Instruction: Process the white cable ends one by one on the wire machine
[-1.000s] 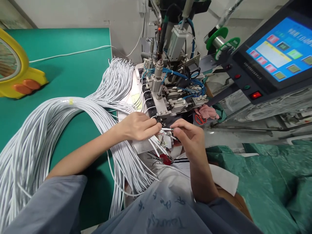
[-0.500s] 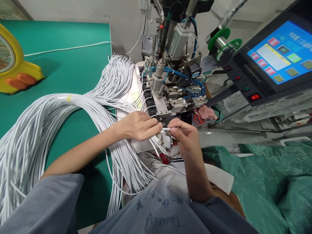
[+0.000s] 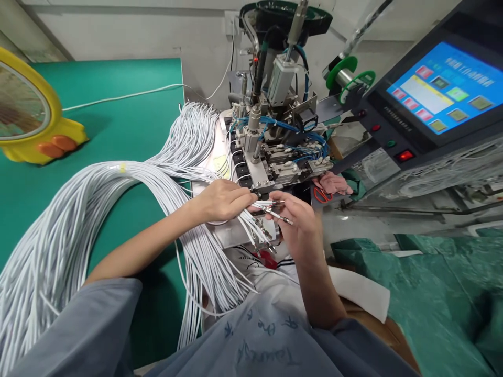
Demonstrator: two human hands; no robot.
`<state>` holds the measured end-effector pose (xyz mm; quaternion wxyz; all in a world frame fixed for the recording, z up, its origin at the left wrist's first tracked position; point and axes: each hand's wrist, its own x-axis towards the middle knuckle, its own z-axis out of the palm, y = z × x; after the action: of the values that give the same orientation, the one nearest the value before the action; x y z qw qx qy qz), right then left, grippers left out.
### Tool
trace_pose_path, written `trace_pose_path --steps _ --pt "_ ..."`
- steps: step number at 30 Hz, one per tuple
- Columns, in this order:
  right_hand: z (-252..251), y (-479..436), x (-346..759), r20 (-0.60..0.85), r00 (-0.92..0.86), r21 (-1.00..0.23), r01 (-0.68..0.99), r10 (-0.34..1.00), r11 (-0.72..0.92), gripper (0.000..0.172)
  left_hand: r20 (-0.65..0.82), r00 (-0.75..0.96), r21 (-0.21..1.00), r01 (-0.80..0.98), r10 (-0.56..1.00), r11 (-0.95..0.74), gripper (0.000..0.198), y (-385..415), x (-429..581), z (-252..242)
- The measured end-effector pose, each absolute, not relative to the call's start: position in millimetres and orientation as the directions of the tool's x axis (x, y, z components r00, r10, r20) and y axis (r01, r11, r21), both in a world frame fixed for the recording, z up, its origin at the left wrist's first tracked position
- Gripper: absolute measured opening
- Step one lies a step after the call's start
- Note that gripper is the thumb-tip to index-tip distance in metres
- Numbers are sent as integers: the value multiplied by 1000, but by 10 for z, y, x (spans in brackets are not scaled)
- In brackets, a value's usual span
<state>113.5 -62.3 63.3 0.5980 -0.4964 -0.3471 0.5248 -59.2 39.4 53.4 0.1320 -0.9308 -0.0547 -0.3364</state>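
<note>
My left hand (image 3: 222,200) is closed on a few white wire ends (image 3: 264,205) fanned out from the big bundle of white wires (image 3: 98,209) that crosses the green mat. My right hand (image 3: 298,220) pinches one of those wires near its metal tip, just to the right of my left fingers. Both hands sit right below the front jaw of the small wire-processing machine (image 3: 275,152), a metal block with blue air hoses.
A touch-screen control panel (image 3: 440,94) with red buttons stands at the right. A yellow fan (image 3: 27,115) rests at the far left on the green mat (image 3: 118,125). Green wire spools (image 3: 346,73) sit behind the machine. Red scissors (image 3: 322,195) lie by a pink cloth.
My right hand has drawn the wire tip slightly down and right, away from the machine's jaw. The camera has tilted a little; my left hand stays put.
</note>
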Motion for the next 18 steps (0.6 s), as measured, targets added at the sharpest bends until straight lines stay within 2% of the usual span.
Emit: trace_pose_path --steps 2,4,6,8,10,12,18 --pt "616 -657 1169 13 312 -984 -163 950 68 25 657 752 -145 193 51 -971 21 384 -586 526" --pt "614 -705 1214 205 395 -976 15 896 216 23 666 736 -44 205 124 -978 20 365 -582 533" --pt "629 -748 1251 374 381 -926 201 845 319 19 642 739 70 210 205 -975 19 339 -582 557" --pt "654 -769 1265 460 316 -870 349 830 349 12 596 758 168 205 265 -964 20 314 -585 595" --pt "679 -767 1258 477 287 -836 438 830 329 12 552 777 241 197 301 -950 22 292 -588 636" --pt "697 -754 1242 440 297 -853 435 848 290 20 517 791 297 193 327 -935 25 274 -588 672" --pt "673 -718 1241 201 342 -969 206 918 136 30 420 836 384 188 352 -904 33 258 -583 728"
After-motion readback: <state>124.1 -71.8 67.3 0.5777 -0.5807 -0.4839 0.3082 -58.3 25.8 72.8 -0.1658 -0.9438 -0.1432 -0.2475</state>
